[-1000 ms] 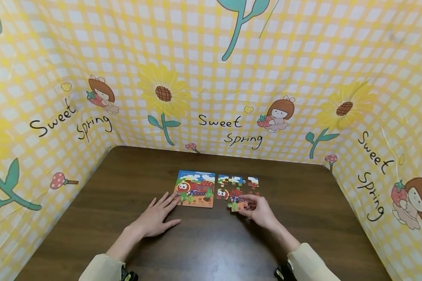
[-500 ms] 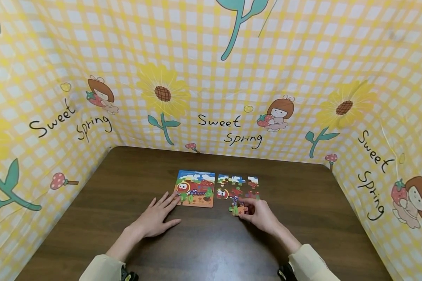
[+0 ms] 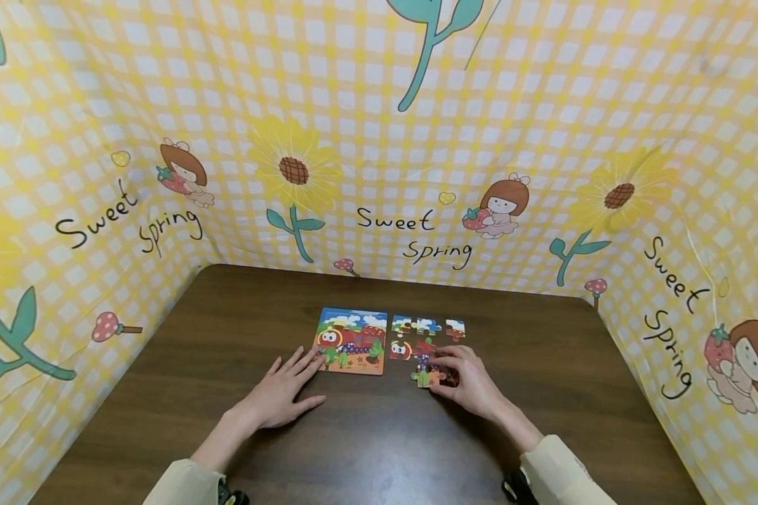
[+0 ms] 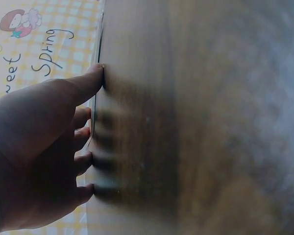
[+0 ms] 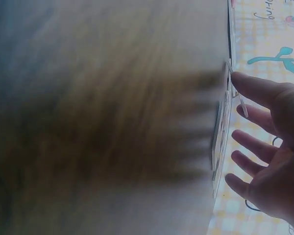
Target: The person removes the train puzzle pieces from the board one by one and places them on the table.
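Observation:
My left hand (image 3: 280, 394) lies flat on the table with its fingers spread, fingertips at the lower left edge of a colourful picture board (image 3: 351, 340). In the left wrist view the thumb and fingers (image 4: 82, 115) reach to the tabletop. Just right of the board, my right hand (image 3: 474, 382) pinches a jigsaw piece (image 3: 424, 379) showing green and orange between thumb and index finger. The right wrist view has this piece (image 5: 239, 95) edge-on, tilted, with the other fingers spread. Other jigsaw pieces (image 3: 401, 349) lie just beyond it, some partly hidden by the right hand.
A brown wooden table (image 3: 354, 442) carries everything. Yellow checked cloth (image 3: 410, 161) with printed flowers and lettering stands around its back and sides. A separate jigsaw piece (image 3: 455, 327) sits at the back right of the group.
My right hand has drawn the pinched jigsaw piece slightly toward me, away from the other pieces; over the last half second it barely moves. The left hand stays put.

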`<state>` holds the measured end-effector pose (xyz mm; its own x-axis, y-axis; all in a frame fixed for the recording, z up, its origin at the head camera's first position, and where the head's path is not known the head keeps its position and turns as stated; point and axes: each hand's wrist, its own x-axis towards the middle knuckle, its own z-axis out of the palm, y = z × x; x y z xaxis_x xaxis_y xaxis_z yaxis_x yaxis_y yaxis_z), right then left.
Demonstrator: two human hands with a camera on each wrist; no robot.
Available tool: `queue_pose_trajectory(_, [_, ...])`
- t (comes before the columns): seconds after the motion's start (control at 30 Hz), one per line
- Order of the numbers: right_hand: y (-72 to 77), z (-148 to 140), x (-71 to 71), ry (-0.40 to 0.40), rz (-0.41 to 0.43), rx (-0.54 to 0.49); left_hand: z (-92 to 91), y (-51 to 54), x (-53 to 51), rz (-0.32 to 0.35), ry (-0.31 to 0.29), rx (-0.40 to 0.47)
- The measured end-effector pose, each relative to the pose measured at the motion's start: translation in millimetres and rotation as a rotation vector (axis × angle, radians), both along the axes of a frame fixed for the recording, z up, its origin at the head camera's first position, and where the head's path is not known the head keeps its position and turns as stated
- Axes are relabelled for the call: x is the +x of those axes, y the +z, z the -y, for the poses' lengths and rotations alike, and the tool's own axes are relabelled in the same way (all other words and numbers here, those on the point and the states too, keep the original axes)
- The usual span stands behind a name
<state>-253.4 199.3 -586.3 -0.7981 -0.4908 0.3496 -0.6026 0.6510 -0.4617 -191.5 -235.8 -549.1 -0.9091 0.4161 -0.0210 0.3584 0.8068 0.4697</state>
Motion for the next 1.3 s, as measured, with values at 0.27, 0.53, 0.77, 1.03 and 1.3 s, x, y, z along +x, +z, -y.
queue_pose_trajectory(0.27, [7.4,0,3.6,-0.001,0.073,-0.018,0.3,-2.0,-0.2,-0.001,0.005,0.004])
queue_pose_trajectory(0.53, [57.3,18,21.5,-0.054,0.191,-0.017,-5.8,17.6,4.0,0.006,-0.004,-0.060])
queue_pose_trajectory(0.77, [69.8,38,14.7,-0.084,0.261,-0.044,-5.3,21.4,0.4,-0.145,-0.003,-0.113])
queue_pose_trajectory(1.03, [74.6,62,8.3,-0.065,0.288,-0.090,1.8,21.7,-7.9,-0.218,0.023,-0.074])
queue_pose_trajectory(1.3, [75.2,94,-3.1,0.012,0.340,-0.159,13.8,24.4,-24.8,-0.181,0.031,-0.096])
